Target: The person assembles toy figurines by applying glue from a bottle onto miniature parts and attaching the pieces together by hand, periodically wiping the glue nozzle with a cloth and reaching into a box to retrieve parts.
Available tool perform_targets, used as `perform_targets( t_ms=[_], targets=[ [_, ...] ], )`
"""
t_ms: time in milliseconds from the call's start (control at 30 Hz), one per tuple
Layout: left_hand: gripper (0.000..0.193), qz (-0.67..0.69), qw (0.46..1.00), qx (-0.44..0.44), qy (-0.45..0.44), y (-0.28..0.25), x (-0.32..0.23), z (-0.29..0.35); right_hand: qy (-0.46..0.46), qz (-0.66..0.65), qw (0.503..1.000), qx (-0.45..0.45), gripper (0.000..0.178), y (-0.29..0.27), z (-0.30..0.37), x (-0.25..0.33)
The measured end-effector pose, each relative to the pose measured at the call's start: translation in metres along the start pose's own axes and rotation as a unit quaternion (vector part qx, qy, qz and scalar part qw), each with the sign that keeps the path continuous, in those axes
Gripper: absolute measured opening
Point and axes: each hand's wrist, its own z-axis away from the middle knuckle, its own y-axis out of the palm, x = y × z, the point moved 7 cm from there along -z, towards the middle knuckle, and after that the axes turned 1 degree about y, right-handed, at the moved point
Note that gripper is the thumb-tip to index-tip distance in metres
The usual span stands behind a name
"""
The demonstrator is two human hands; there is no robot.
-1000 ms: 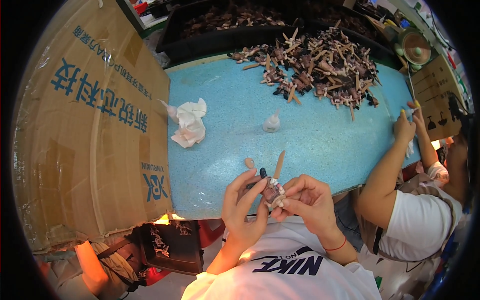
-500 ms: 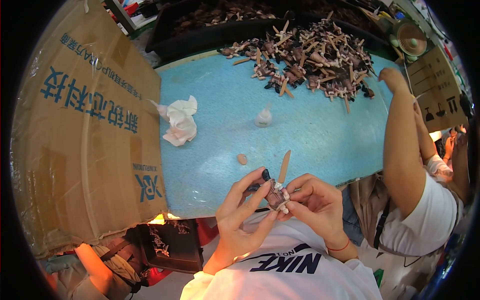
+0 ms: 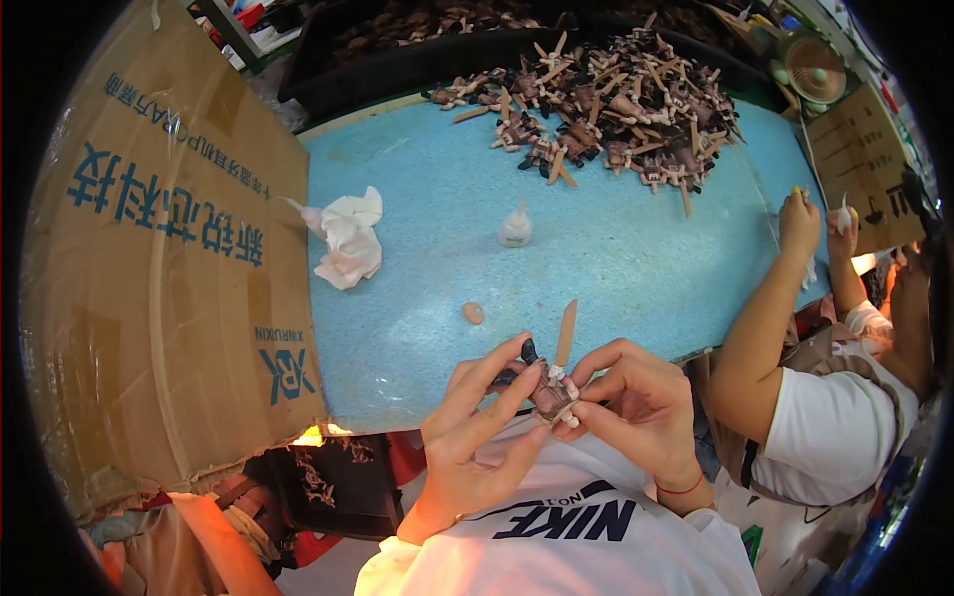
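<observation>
Just off the table's near edge, both my hands hold one small doll-like figurine with a dark purplish body, black boots and pale limbs. My left hand grips it by the boot end, between thumb and fingers. On the other side, my right hand pinches its pale parts with thumb and forefinger. A flat tan blade-shaped piece sticks up from the figurine. Beyond my hands, a small rounded tan piece and a small white squeeze bottle rest on the blue table.
A heap of similar figurines covers the far side, before black bins. Crumpled white tissue lies beside a tall cardboard box at left. A co-worker's arms reach in at right, holding a small white bottle.
The co-worker's hand has come back from near the heap toward the right table edge. My hands keep their hold on the figurine with hardly any movement; the view has shifted slightly.
</observation>
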Motion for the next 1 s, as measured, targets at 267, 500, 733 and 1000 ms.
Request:
perform_targets(
  t_ms=[267,500,733,1000],
  targets=[
    [0.043,-0.002,1.000,-0.005,0.001,0.001,-0.002,0.001,0.010,0.036,0.999,0.024,0.004,0.000,0.001,0.002],
    [0.044,-0.013,1.000,0.010,0.002,0.005,-0.008,-0.002,0.032,-0.014,0.998,0.045,0.019,-0.002,0.005,-0.004],
    [0.044,-0.038,0.999,0.024,0.007,0.009,-0.013,-0.004,0.098,-0.012,0.994,0.048,0.042,0.000,0.001,-0.005],
    [0.042,-0.099,0.994,0.012,0.038,0.010,-0.016,-0.005,0.035,0.000,0.997,0.072,0.041,0.001,-0.002,-0.012]
  ],
)
